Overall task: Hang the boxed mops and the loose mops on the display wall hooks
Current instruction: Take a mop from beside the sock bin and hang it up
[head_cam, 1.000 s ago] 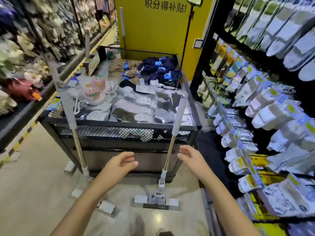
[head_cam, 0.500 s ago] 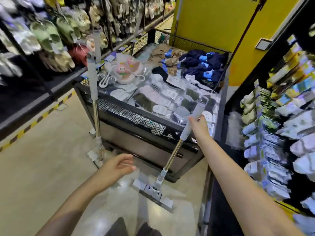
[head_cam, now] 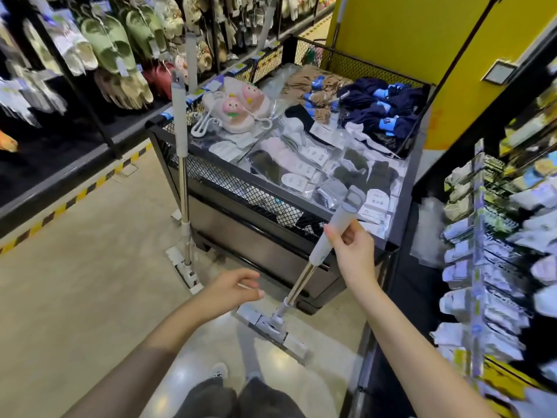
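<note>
- Fingers [head_cam: 349,236] of the right hand [head_cam: 354,251] curl round the grey grip of the near mop [head_cam: 304,279], which leans on the bin [head_cam: 271,191], head on the floor.
- Left hand [head_cam: 232,289] hangs loosely curled and holds nothing, just left of the shaft.
- Risk, as I judge it: lifting one-handed high on the grip lets the flat head swing and catch the bin or the sock racks [head_cam: 488,267].
- Second mop [head_cam: 182,164] stands against the bin's far corner; a knock to the bin could topple it.
- Count: two loose mops in clear view; no boxed mops or free hooks seen.
</note>
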`<action>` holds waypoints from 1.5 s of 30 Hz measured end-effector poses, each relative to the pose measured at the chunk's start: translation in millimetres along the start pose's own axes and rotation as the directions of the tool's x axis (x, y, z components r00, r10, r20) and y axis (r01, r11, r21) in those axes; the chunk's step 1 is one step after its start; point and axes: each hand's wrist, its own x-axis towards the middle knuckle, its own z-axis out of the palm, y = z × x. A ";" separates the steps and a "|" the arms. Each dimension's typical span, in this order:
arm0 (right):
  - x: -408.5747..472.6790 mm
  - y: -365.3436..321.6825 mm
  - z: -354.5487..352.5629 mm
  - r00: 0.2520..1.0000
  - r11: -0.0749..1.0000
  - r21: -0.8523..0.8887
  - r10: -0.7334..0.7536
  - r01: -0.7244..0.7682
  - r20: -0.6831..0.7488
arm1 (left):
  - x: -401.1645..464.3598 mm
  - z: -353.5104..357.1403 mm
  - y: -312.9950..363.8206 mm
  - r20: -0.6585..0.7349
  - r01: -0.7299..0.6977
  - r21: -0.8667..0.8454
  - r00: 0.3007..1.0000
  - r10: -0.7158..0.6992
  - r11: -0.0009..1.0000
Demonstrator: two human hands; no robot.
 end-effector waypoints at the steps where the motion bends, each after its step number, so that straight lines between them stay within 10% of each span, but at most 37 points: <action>1: -4.1 -4.3 0.7 1.000 1.000 0.009 -0.015 0.015 0.000 | 2.1 2.6 -0.8 0.002 -0.003 0.012 1.000 0.003 1.000; 12: -38.5 -109.5 9.0 0.928 0.947 0.126 -0.315 0.295 0.199 | 9.3 28.8 2.3 -0.054 -0.121 0.133 0.990 0.129 0.984; 22: -85.8 -203.5 82.6 0.774 0.884 0.309 -0.460 0.351 0.436 | -66.6 -25.0 -13.8 -0.245 -0.236 -0.133 0.949 0.199 0.963; 35: -221.2 -284.5 257.1 0.540 0.828 0.448 -0.559 0.337 0.628 | -226.9 -140.5 -126.3 -0.673 -0.373 -0.263 0.732 0.108 0.890; 45: -352.3 -351.8 409.5 0.341 0.774 0.588 -0.633 0.236 0.695 | -366.4 -254.3 -231.2 -0.901 -0.374 -0.108 0.428 0.068 0.921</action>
